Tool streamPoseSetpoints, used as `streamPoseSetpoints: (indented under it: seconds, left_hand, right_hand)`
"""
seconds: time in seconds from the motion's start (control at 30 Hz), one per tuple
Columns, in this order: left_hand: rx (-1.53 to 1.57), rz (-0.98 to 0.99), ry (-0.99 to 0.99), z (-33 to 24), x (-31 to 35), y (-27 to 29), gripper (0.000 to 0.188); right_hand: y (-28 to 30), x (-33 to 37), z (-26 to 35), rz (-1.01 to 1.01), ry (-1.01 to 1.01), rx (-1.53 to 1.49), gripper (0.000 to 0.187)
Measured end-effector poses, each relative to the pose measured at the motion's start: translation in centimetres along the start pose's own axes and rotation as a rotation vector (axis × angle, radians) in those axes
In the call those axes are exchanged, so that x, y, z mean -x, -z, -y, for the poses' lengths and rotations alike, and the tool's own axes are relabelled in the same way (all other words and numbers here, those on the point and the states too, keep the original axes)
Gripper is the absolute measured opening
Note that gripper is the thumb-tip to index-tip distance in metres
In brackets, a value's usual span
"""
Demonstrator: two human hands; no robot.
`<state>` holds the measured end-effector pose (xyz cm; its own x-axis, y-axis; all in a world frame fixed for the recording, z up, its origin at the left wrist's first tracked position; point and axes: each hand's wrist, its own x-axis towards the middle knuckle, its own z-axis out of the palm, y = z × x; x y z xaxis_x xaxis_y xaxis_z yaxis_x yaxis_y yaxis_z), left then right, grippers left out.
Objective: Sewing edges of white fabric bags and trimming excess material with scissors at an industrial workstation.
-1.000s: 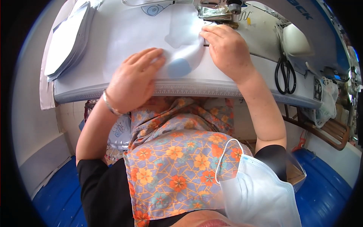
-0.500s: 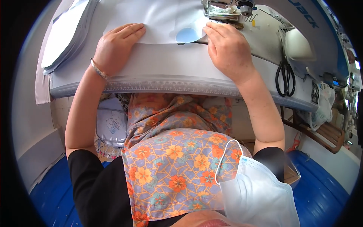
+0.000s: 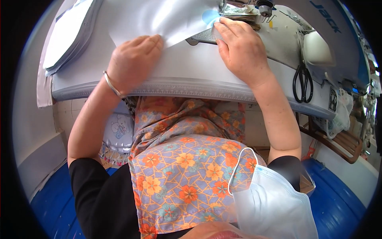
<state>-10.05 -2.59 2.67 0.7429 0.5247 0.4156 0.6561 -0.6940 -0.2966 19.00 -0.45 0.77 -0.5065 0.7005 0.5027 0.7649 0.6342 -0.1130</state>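
A smooth white sheet of material (image 3: 159, 18) lies on the sewing table, its near edge slanting up to the right. A light blue rounded patch (image 3: 210, 16) shows at its right corner, beside the sewing machine head (image 3: 264, 8). My left hand (image 3: 137, 59), slightly blurred, is closed on the sheet's near edge with fingers bent together. At the right corner, the fingertips of my right hand (image 3: 240, 47) press on the sheet by the blue patch, thumb lower down. A grey metal plate (image 3: 205, 36) shows between the hands. The needle area is partly hidden.
A stack of white pieces (image 3: 67, 38) lies at the table's left. Black-handled scissors (image 3: 303, 83) rest at the right, near the machine arm (image 3: 332, 36). A ruler strip (image 3: 179, 88) runs along the front edge. A face mask (image 3: 274, 203) hangs in front of me.
The sheet has turned, its right corner and blue patch moving up and right toward the machine head. My left hand has shifted right, and more of the metal plate shows.
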Motion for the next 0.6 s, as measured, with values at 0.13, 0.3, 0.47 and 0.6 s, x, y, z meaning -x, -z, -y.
streamPoseSetpoints:
  seconds: [0.13, 0.3, 0.47, 0.6]
  left_hand:
    - [0.109, 0.032, 0.008, -3.7, -0.9, 1.3, 0.024]
    - [0.196, -0.026, 0.01, -7.4, -2.5, 0.9, 0.028]
    - [0.333, -0.039, 0.074, -7.5, -3.6, 0.0, 0.027]
    - [0.375, 0.051, 0.12, -6.4, -3.8, -0.1, 0.029]
  right_hand:
    - [-0.1, 0.2, -0.2, -0.014, 0.001, 0.008, 0.034]
    - [-0.1, 0.1, -0.2, -0.017, 0.007, -0.008, 0.032]
    - [0.2, 0.2, -0.2, -0.035, 0.008, -0.012, 0.029]
    - [0.2, 0.1, -0.2, -0.039, -0.003, -0.015, 0.027]
